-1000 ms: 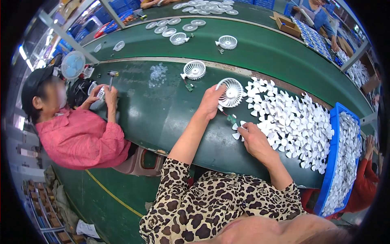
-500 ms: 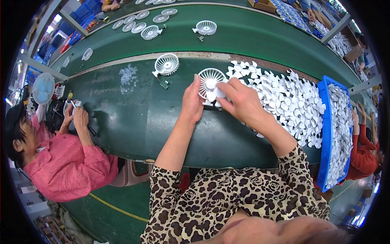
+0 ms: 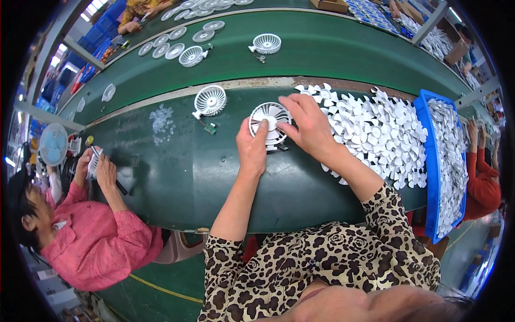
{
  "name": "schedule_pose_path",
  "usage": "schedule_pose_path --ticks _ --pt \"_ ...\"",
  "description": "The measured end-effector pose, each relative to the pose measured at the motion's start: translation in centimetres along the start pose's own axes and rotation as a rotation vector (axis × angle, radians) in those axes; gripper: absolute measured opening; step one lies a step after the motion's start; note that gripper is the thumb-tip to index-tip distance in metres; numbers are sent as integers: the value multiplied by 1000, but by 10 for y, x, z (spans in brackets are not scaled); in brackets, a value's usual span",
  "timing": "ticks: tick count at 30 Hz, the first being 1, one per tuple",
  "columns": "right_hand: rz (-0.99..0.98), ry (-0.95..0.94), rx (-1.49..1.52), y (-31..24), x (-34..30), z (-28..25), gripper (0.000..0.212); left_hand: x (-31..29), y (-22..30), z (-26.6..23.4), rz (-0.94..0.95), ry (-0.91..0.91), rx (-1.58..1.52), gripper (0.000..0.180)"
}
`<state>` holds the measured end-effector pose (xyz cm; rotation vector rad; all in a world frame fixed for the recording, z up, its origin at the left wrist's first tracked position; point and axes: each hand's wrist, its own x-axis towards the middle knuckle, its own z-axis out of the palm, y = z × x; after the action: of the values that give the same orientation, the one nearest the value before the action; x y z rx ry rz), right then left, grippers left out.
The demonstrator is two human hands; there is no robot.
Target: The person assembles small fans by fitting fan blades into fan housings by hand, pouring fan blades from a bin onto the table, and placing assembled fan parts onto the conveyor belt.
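Observation:
My left hand (image 3: 252,150) grips a round white fan housing (image 3: 254,115) from its left and lower side, with the thumb over the front. A white fan blade (image 3: 271,122) sits inside the ring of the housing. At the housing's right side is my right hand (image 3: 314,129), thumb and fingers apart around the rim; its thumb reaches close to the blade. Right of my hands spreads a heap of loose white fan blades (image 3: 375,142). To the left lies another white fan housing (image 3: 210,100), a small green circuit board (image 3: 210,129) wired below it.
A blue crate (image 3: 432,177) full of white parts stands at the right. Small clear pieces (image 3: 161,124) lie on the green table (image 3: 214,182). Beyond runs a green belt (image 3: 332,51) carrying housings and round grilles (image 3: 175,51). A co-worker in pink (image 3: 102,236) works at the left.
My right hand has drawn off the front of the housing and its fingers have spread at the rim. The blade it covered now shows inside the ring. The housing has shifted slightly left and down.

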<state>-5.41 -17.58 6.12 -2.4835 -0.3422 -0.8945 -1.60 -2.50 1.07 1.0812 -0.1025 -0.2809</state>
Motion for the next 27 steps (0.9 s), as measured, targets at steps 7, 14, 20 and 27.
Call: schedule_pose_path --ticks 7,14,20,27 --pt "607 -505 617 28 -11 14 38 -4 -6 -1 151 -60 343 27" --pt "917 -364 710 52 12 -1 22 6 -16 -2 116 -22 222 36" --pt "1015 9 795 96 18 -34 20 3 3 -2 -72 -55 199 40" --pt "728 -483 699 30 -24 -18 24 -6 -6 9 -145 -243 188 32"
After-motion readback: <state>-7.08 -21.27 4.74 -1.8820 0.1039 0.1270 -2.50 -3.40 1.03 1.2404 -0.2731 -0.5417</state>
